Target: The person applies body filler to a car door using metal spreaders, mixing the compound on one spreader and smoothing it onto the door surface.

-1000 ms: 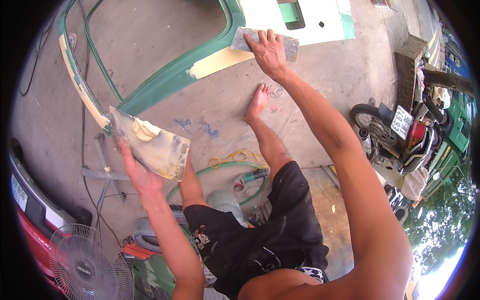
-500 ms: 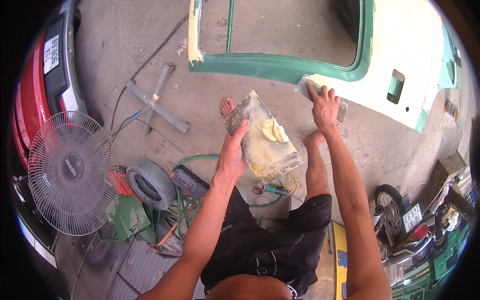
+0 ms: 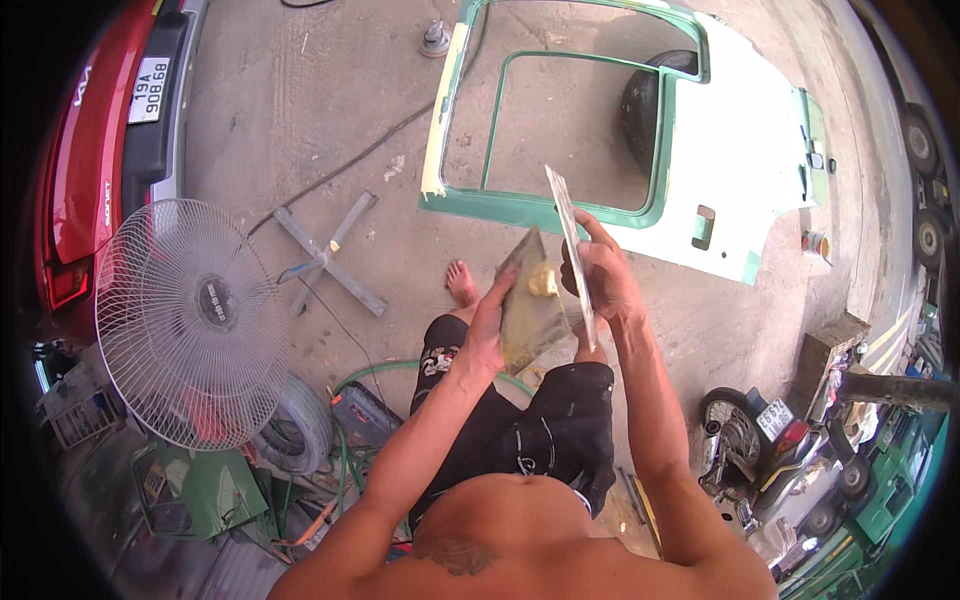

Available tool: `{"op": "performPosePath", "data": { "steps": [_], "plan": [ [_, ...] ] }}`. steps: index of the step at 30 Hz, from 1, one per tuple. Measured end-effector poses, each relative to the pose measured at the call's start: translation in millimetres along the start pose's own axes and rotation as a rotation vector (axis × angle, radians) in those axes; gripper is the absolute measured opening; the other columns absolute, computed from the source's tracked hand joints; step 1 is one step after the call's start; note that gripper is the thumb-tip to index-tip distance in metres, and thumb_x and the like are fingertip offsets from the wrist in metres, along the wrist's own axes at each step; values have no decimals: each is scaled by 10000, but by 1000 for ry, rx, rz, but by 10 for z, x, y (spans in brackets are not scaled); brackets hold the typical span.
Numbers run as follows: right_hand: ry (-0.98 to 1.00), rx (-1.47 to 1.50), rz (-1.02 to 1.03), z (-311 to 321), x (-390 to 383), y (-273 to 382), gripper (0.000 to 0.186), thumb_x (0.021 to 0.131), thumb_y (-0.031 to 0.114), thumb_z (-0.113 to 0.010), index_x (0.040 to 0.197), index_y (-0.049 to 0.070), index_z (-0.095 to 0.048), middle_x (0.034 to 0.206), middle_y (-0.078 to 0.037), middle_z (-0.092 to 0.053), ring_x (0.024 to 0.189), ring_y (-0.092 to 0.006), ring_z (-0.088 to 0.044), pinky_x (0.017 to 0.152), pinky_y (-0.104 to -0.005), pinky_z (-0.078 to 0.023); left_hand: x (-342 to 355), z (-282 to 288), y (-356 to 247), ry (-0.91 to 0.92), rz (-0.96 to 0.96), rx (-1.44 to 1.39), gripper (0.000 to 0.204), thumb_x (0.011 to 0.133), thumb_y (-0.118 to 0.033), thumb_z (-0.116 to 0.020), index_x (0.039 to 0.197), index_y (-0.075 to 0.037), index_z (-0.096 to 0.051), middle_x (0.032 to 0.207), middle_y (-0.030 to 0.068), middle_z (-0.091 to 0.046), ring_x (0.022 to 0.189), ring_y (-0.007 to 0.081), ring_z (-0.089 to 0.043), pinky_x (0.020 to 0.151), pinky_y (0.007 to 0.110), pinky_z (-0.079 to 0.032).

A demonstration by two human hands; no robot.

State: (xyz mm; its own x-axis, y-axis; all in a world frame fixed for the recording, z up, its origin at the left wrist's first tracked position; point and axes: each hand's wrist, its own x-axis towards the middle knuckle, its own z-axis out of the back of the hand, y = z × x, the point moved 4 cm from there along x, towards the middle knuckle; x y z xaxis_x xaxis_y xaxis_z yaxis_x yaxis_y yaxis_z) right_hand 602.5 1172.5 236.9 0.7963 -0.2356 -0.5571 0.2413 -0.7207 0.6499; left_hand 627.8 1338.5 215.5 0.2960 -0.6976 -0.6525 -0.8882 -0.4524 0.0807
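Note:
My left hand grips the left edge of a flat, smeared putty board, which is now steeply tilted. A lump of cream body filler sits on its face. Just to the right, my right hand is closed round a wide, flat filler spreader, seen almost edge-on. The spreader stands beside the filler; whether it touches the board I cannot tell. Beyond both hands is a green vehicle body panel with a window opening and large areas coated in pale cream filler.
A standing fan is at the left, near a red car. A metal cross-shaped stand and a cable lie on the floor. Behind the fan is a tyre; a green hose runs nearby. A motorbike stands at the right.
My right hand has lifted the spreader off the panel's lower edge and brought it back to the board. The board has tilted more upright. The whole view has shifted, showing more of the panel.

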Motion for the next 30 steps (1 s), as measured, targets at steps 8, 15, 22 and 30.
{"op": "performPosePath", "data": {
  "steps": [8, 15, 22, 30],
  "plan": [
    [-92, -341, 274, -781, -1080, 671, 687, 878, 267, -727, 1482, 61, -472, 1061, -86, -666, 792, -89, -603, 713, -207, -487, -487, -1554, -171, 213, 108, 17, 314, 1037, -355, -511, 914, -121, -680, 607, -8, -622, 382, 87, -492, 444, 243, -482],
    [-453, 66, 372, -624, -1731, 849, 518, 1034, 225, -525, 1507, 63, -394, 1210, -111, -637, 1026, -183, -646, 815, -307, -565, -618, -1938, 836, 289, 306, 236, 440, 1007, -429, -549, 1236, -56, -594, 1104, 99, -679, 946, 210, -678, 884, 364, -568],
    [526, 350, 801, 433, -2564, 1173, 563, 1042, 328, -494, 1496, 26, -353, 1234, -110, -615, 1035, -202, -640, 844, -327, -563, -500, -2310, 1404, 425, 331, 449, 520, 1013, -391, -550, 1361, -11, -483, 1263, 137, -619, 1135, 243, -639, 996, 401, -525],
    [-275, 500, 560, 1142, -3529, 1254, 605, 1008, 405, -541, 1503, 107, -358, 776, 6, -495, 466, -73, -431, 435, -240, -355, -557, -2551, 3128, 381, 459, 495, 490, 1037, -334, -515, 1392, -2, -458, 1329, 172, -579, 1195, 271, -614, 1037, 428, -507]
  ]
}}
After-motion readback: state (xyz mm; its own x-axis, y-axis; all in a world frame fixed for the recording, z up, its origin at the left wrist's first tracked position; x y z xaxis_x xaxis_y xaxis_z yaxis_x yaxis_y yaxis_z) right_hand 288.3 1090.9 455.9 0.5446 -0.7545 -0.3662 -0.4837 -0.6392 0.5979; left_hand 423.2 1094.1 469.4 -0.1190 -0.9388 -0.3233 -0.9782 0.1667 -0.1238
